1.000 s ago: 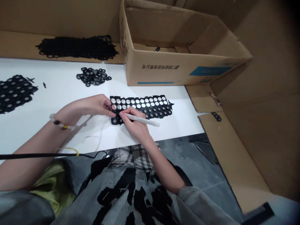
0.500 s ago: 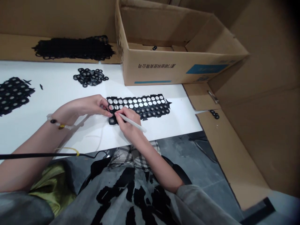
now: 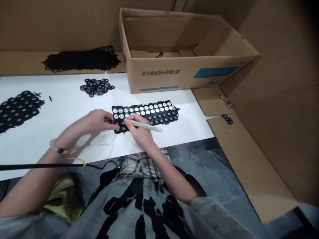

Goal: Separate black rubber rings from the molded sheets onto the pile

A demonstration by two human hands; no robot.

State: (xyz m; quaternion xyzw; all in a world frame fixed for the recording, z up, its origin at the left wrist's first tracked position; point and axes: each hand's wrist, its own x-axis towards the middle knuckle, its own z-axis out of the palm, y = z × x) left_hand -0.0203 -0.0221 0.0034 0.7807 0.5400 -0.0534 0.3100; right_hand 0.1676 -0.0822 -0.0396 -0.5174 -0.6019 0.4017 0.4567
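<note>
A black perforated sheet lies on the white table, its rows of round holes showing white, with grey-centred black rings along the lower right. My left hand grips the sheet's left end between its fingers. My right hand holds a white pen-like stylus, with its tip down among the rings next to my left fingertips. The fingers of both hands hide the sheet's lower left corner. A beaded bracelet circles my left wrist.
Loose black rings lie in a heap behind the hands. Another perforated sheet lies at the left, and a dark stack of sheets sits on cardboard at the back. An open cardboard box stands at the far right of the table.
The whole scene has slid lower and slightly left in view. Both hands remain on the sheet, and the stylus is still in my right hand.
</note>
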